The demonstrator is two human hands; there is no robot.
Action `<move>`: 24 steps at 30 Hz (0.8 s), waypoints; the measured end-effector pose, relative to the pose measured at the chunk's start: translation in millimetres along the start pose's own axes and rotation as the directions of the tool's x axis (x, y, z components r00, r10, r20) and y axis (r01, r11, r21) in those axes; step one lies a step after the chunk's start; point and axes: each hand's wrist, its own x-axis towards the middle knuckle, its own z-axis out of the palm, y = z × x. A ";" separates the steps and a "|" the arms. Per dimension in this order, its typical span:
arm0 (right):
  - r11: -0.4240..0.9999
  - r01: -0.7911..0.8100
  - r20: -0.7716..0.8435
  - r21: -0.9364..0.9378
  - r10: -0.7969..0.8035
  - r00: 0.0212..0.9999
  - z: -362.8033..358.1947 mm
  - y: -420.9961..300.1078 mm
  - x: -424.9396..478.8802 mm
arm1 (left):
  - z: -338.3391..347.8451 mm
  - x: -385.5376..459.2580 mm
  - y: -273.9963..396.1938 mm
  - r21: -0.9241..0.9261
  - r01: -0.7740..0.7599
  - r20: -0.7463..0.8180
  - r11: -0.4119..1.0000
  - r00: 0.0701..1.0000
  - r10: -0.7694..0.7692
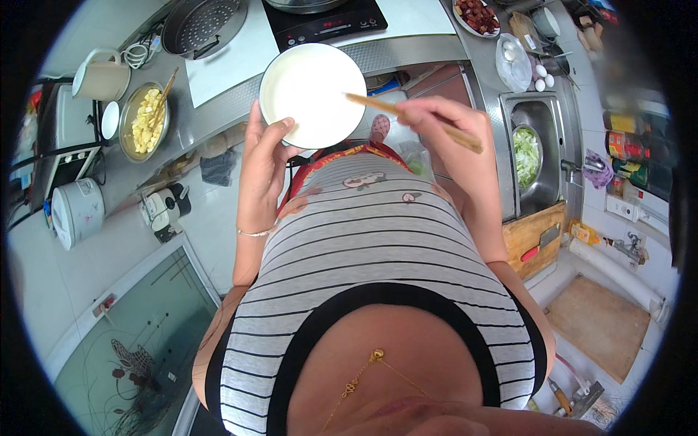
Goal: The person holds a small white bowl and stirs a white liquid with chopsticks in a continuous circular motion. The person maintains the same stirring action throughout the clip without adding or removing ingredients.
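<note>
My left hand (263,143) grips a round white bowl (313,95) with a dark rim, its thumb over the near edge. The inside of the bowl looks bright white, and the glare keeps me from telling whether anything is in it. In my right hand (450,122) is a pair of wooden chopsticks (373,103), held to the right of the bowl. Their tips reach over the bowl's right side. Both hands are in front of my waist, before the counter's edge.
An induction cooker (327,27) with a pot (307,4) stands ahead. On the left counter are a perforated steamer pan (203,24), a metal bowl of yellow pieces (146,122) and a kettle (101,76). To the right are eggs (540,85), a sink (537,201) with chopped greens (525,158), and a cleaver (549,234) on a board (521,234).
</note>
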 end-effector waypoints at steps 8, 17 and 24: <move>0.998 -0.014 0.053 -0.056 0.017 0.998 -4.0 2.2 -0.9 | -1.2 -1.4 2.2 0.040 0.004 0.011 0.999 1.000 -0.005; 0.991 -0.135 0.090 0.020 0.133 0.987 -7.0 -1.9 -1.4 | -1.2 -0.5 -0.4 0.032 0.002 0.005 0.999 1.000 -0.002; 0.990 -0.059 0.085 0.126 0.049 0.995 -2.5 10.7 -2.5 | 1.1 -1.3 1.0 0.019 0.015 -0.017 1.000 1.000 -0.014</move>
